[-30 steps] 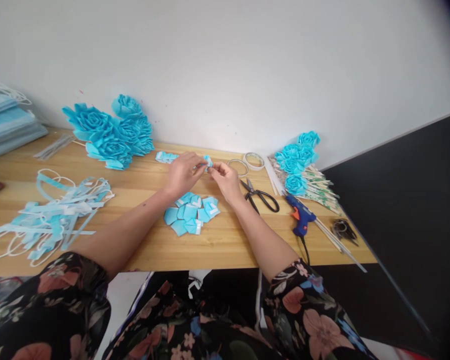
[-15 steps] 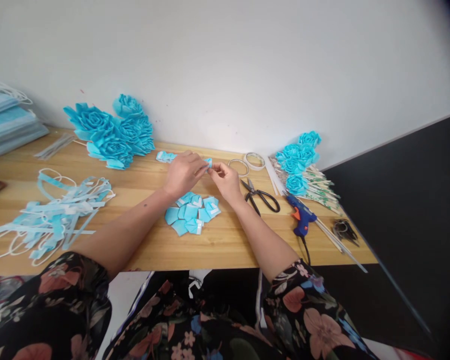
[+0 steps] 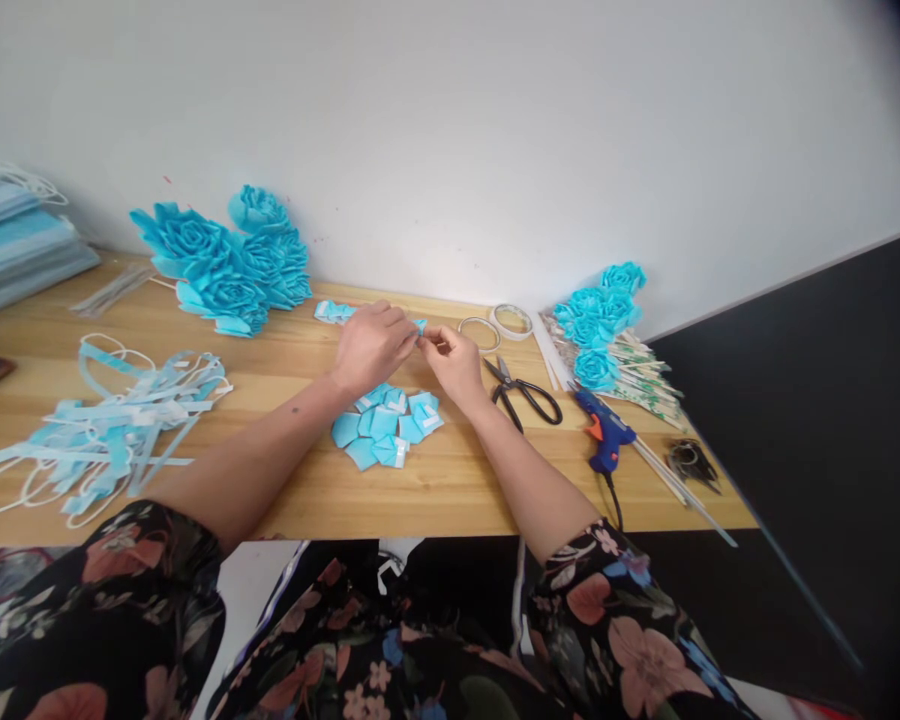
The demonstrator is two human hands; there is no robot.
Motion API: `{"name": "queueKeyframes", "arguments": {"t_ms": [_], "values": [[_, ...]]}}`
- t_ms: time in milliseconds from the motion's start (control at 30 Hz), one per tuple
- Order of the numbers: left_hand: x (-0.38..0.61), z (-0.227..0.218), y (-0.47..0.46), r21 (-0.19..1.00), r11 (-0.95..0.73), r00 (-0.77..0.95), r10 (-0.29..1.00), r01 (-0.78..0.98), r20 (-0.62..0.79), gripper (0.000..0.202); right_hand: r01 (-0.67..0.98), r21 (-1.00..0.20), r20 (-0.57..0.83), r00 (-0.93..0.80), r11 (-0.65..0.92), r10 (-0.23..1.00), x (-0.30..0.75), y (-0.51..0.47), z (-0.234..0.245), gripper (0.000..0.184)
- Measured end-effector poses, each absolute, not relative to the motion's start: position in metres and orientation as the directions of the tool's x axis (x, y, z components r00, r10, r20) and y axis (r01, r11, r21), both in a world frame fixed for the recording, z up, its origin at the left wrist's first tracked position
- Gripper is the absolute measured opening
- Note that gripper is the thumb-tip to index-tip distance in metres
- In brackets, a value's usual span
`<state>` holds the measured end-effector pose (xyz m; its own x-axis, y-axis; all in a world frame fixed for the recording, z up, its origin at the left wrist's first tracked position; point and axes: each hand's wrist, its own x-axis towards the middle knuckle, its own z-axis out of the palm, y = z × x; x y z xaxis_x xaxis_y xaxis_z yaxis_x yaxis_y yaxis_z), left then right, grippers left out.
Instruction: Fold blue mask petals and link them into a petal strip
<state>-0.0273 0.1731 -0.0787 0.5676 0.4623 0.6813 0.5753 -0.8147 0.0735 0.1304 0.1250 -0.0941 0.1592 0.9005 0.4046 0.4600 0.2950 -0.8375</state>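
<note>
Between the fingertips of my left hand (image 3: 376, 345) and my right hand (image 3: 451, 362) is a small light-blue folded piece (image 3: 421, 327), mostly covered by the fingers. Both hands are closed on it, above the middle of the table. Just below them lies a cluster of light-blue folded petals (image 3: 381, 428), several with white edges. Behind my left hand a row of light-blue folded pieces (image 3: 334, 312) lies on the wood, partly hidden. Black-handled scissors (image 3: 521, 388), blades open, rest right of my right hand.
Blue flowers (image 3: 229, 260) stand back left, beside stacked masks (image 3: 22, 245). Cut mask strips with ear loops (image 3: 127, 420) spread at left. To the right are tape rolls (image 3: 511, 322), smaller flowers (image 3: 596, 315), wrapped stems (image 3: 649, 375) and a blue glue gun (image 3: 607, 430) with a cord.
The hands stay together at the same spot. The fingers have shifted slightly around the blue piece, which shows less. The whole view has moved very slightly.
</note>
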Motion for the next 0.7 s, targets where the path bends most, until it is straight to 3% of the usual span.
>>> {"name": "queueKeyframes", "arguments": {"t_ms": [433,700], "values": [[-0.0275,-0.0807,0.1753,0.127,-0.818,0.555,0.486,0.561,0.675,0.029,0.477,-0.831,0.403,0.159,0.287,0.901,0.1306,0.1249,-0.0927,0.016],[-0.0296,-0.0793,0.1775,0.221,-0.831,0.551,0.513,0.510,0.658,0.026,0.444,-0.849,0.388,0.154,0.287,0.909,0.1318,0.1245,-0.0943,0.016]]}}
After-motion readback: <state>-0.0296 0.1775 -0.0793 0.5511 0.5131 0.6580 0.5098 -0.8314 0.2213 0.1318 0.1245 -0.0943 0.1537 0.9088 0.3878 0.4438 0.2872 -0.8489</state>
